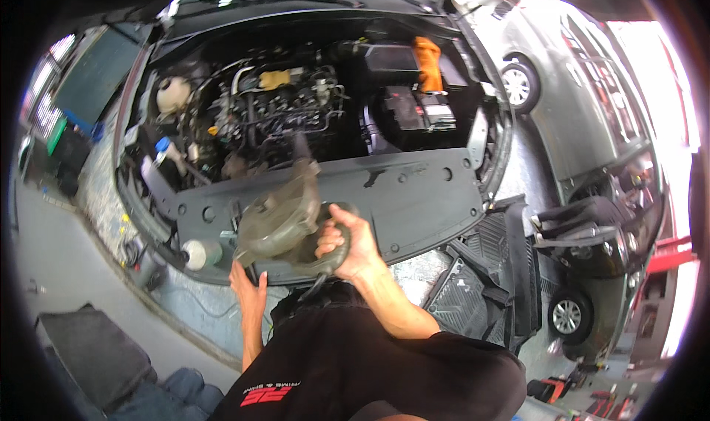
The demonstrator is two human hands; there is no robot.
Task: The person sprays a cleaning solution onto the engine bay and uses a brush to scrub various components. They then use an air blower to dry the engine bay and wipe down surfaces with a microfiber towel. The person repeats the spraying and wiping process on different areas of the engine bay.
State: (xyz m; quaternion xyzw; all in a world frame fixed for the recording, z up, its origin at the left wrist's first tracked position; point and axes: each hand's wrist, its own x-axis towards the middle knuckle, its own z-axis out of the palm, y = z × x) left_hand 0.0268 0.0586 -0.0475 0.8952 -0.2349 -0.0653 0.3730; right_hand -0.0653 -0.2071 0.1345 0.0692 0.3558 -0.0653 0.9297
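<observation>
My right hand (350,245) is closed around the looped handle of a dusty grey-brown hand-held blower (279,218). Its tapered nozzle points away from me, toward the engine (277,107). The blower is tilted above the black plastic panel (414,195) at the front of the open engine bay. Lower and to the left, my left hand (249,294) has its thumb and fingers apart beside the panel's front edge. A small dark piece shows between them, and I cannot tell whether that hand touches the blower's underside.
An orange cloth (428,62) hangs beside the battery (418,109). A white bottle (201,255) stands at the panel's left front edge. Black floor mats (477,292) lie at front right. Another car (584,118) is parked on the right, where a person in dark clothes (588,214) is partly visible.
</observation>
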